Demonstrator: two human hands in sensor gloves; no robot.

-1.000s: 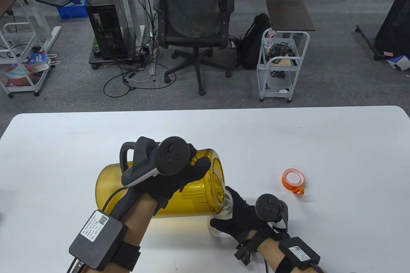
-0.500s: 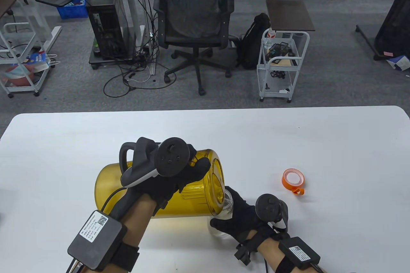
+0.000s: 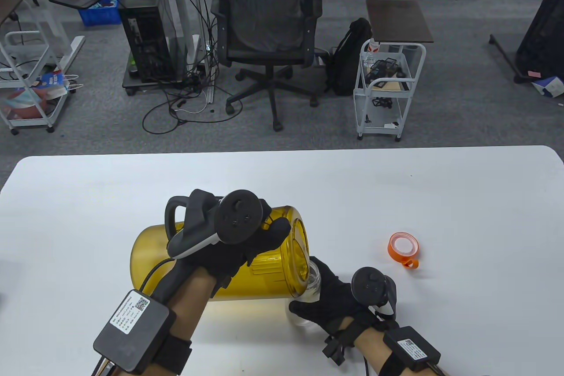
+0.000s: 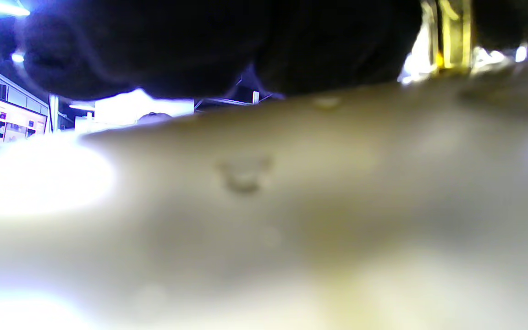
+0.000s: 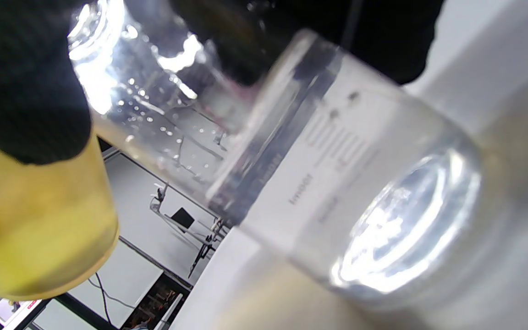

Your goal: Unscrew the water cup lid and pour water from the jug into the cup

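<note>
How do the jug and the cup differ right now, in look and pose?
The jug is amber and tipped on its side in the air; the cup is clear and stands on the table. The jug is much the bigger. The left hand grips the jug, the right hand the cup. Both are see-through and open-topped.
</note>
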